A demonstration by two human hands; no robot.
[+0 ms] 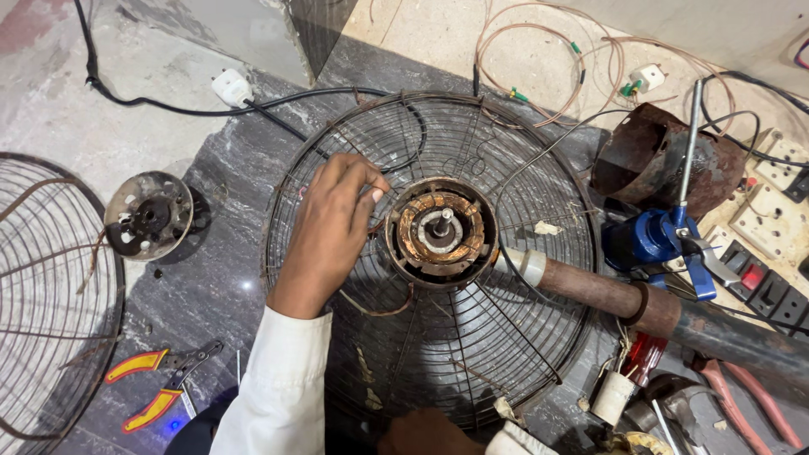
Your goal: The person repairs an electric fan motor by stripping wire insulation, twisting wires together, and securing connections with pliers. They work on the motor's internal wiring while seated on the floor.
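My left hand (330, 221) pinched on a wire (377, 226) by the motor (440, 231) — grille (472, 337) on dark stone floor (215, 286), right hand's (425, 434) grip unclear.

A single head-worn camera looks almost straight down at a dark stone floor (219, 286), close above the work. A round wire fan guard (514, 337) with its motor (440, 232) fills the middle of the frame. The wearer's left hand (329, 223) and white sleeve (274, 388) enter from the near edge, and the right hand (425, 434) just shows at the bottom. A second guard (42, 295) is cut off at the left, a switch board (771, 223) at the right. The far edge reaches pale flooring and loose copper wire (548, 50).
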